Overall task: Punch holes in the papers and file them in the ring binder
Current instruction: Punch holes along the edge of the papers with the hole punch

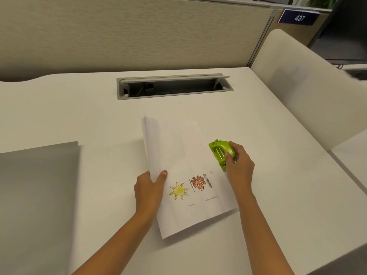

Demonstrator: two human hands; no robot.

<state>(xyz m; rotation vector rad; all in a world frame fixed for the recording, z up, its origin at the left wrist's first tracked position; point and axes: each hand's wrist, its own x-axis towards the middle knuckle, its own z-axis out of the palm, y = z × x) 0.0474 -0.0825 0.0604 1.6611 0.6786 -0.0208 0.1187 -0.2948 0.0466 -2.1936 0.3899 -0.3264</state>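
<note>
Punching looks barely begun; right hand [239,165] fingers wrap the green punch [221,152] at three o'clock on the papers [184,155]; left hand [150,188] fingers pinch their nine-o'clock edge; grey binder [37,195] unfilled, closed, far nine o'clock.

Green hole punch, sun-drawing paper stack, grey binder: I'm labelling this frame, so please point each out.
Green plastic hole punch [219,148], head view, top of handle.
White paper stack with sun drawing [184,155], head view, blank middle.
Grey ring binder [35,185], head view, closed cover.
</note>
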